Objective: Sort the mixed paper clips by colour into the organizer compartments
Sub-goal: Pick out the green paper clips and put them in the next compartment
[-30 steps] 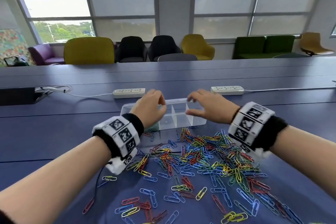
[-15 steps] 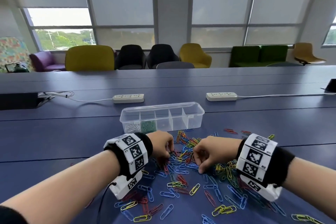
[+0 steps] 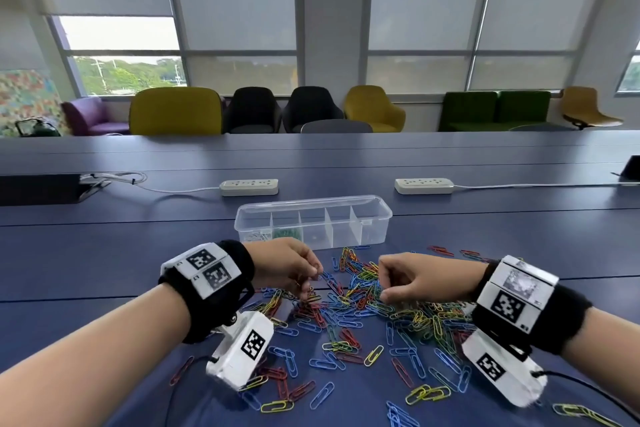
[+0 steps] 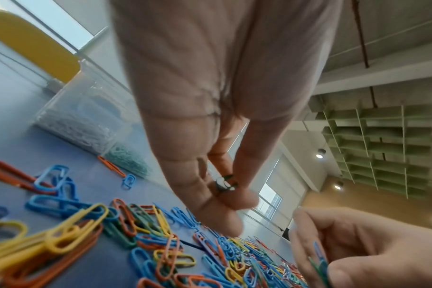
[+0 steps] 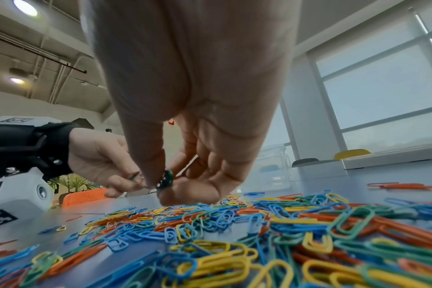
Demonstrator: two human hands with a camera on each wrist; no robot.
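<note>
Green clips are pinched in the right hand and more green clips in the left hand, both held low over the mixed paper clips. That heap is spread on the worktop just in front of the organizer, where white and green clips are seen in its two leftmost compartments.

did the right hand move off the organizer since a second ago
Yes. The right hand has come back toward the person, away from the clear organizer it was reaching over, and now sits over the paper clip pile in front of it.
</note>
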